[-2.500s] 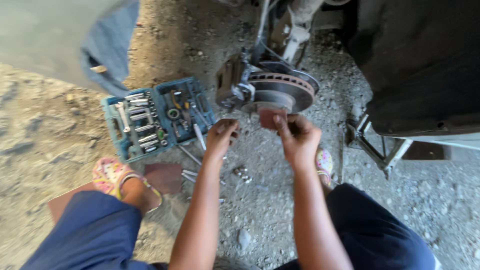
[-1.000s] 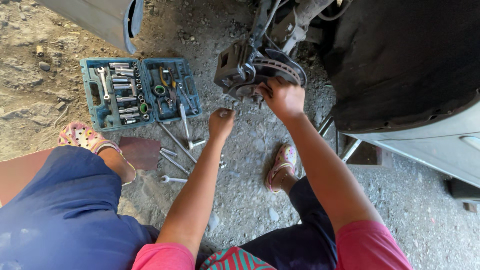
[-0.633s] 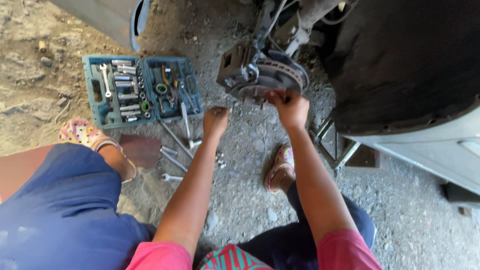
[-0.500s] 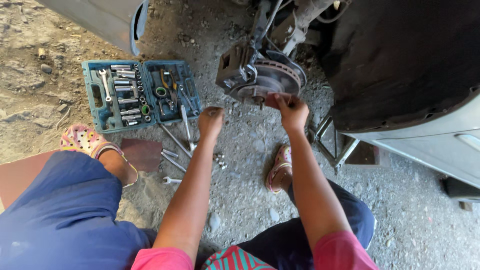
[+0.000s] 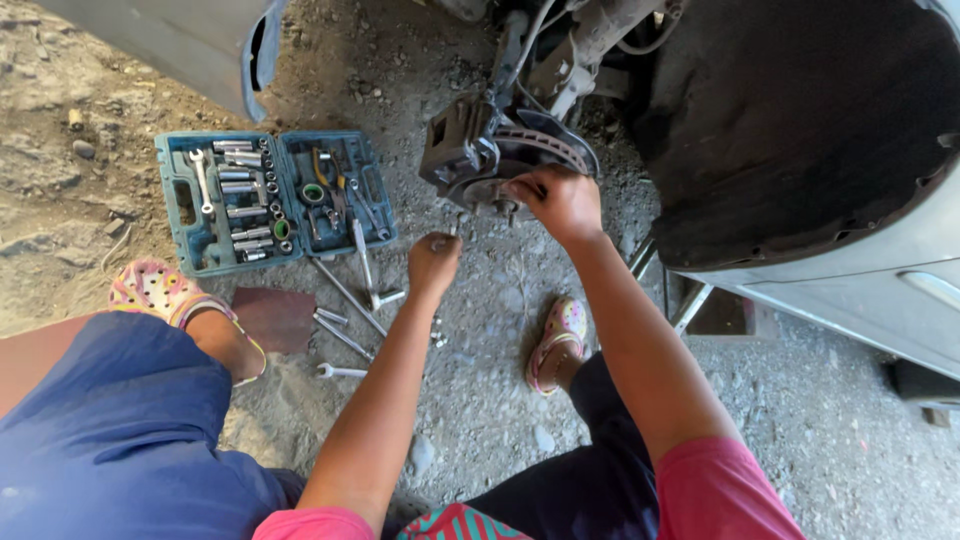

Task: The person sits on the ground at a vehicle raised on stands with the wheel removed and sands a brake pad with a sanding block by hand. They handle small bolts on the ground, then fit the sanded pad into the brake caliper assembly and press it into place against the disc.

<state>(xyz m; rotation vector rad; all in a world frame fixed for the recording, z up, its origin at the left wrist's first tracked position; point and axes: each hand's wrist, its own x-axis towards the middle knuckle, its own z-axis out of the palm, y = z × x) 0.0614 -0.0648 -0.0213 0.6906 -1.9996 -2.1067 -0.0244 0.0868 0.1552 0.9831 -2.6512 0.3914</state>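
My right hand (image 5: 562, 200) grips the round grey metal brake disc hub (image 5: 500, 185) directly, while my left hand (image 5: 433, 262), curled narrow around something small, hangs just below and left of it.

Open gravel (image 5: 480, 400) below – brake disc (image 5: 545, 150), wheel arch (image 5: 800, 130) block above

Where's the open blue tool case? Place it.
In the head view, the blue tool case lies open on the gravel upper left, left of the brake disc, with loose wrenches just below it.

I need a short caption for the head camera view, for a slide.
Right hand on a car's brake disc, left hand just below, open socket set on gravel.
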